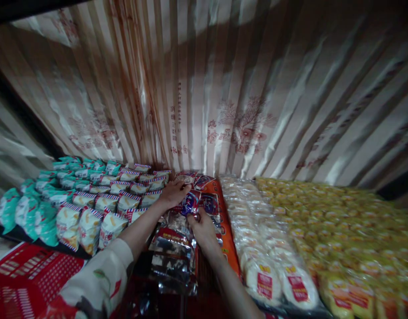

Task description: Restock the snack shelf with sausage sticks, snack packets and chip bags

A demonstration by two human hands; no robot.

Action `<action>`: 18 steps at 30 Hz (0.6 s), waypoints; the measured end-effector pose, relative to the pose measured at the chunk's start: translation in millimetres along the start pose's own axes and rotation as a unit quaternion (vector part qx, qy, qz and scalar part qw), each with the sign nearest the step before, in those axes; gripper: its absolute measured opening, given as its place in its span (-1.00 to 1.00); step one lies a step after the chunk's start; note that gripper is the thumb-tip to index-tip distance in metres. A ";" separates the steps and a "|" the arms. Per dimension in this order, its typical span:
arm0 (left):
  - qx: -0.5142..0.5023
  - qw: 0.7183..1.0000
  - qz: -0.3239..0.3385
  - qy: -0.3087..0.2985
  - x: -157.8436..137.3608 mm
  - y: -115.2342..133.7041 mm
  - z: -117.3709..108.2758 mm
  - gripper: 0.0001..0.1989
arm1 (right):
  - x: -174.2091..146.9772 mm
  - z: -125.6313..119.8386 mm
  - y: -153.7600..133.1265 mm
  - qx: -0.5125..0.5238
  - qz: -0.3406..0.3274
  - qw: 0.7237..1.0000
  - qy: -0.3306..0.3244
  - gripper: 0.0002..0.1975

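Note:
My left hand (175, 193) reaches over the back of the middle row, fingers stretched out across dark red packets (204, 180). My right hand (204, 228) is closed, thumb and fingers pinching the near edge of a shiny blue snack packet (190, 203). That packet lies between both hands. In front of them, dark silvery packets (173, 254) fill the near part of the row, and an orange box panel (227, 230) runs along its right side. Fine details of the fingertips are dim and blurred.
Cream snack bags (112, 228) and turquoise bags (26, 212) stand in rows on the left. Clear-wrapped white round cakes (263, 277) and yellow packs (340, 226) fill the right. A red plastic basket (37, 277) sits lower left. Pleated printed sheeting (204, 97) hangs behind.

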State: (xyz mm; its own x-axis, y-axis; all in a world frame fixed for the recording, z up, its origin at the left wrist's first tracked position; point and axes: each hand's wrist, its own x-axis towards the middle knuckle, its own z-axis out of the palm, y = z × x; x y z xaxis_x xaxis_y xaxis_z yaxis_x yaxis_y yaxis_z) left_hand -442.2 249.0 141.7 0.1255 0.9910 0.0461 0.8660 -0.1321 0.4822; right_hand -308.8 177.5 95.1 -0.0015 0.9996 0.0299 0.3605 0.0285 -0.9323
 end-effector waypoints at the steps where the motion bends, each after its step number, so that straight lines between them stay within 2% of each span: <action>1: -0.002 1.000 -0.013 -0.011 -2.2 1.1 -0.1 -0.48 | -0.2 0.0 -0.3 -0.003 0.003 1.000 -0.004 -0.85; 4: 0.000 0.998 -0.063 0.002 -12.3 6.6 4.2 -0.31 | -1.0 -0.6 -2.7 -0.024 -0.011 1.000 0.003 -0.81; 8: 0.011 0.993 -0.105 0.043 -24.0 12.1 13.2 -0.31 | -0.1 -6.1 -6.5 -0.033 -0.016 0.999 -0.005 -0.71; 12: 0.014 0.994 -0.097 0.054 -26.4 11.0 17.7 -0.31 | 10.1 -15.9 -5.9 -0.014 0.007 1.000 0.024 -0.55; 15: 0.029 0.993 -0.090 0.067 -25.7 10.3 18.7 -0.32 | 26.8 -18.5 -2.6 0.026 -0.012 0.997 0.071 -0.47; 18: 0.041 0.992 -0.086 0.081 -26.5 12.7 18.5 -0.34 | 49.0 -15.5 -2.1 0.065 -0.012 0.995 0.078 -0.39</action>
State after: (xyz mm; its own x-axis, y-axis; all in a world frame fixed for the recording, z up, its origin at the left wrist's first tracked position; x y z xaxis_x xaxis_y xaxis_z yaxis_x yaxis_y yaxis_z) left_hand -425.5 220.7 130.5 -0.1011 0.9884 0.1130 0.9052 0.0442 0.4227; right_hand -295.2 226.2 104.2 0.1395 0.9852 0.0997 0.2377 0.0644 -0.9692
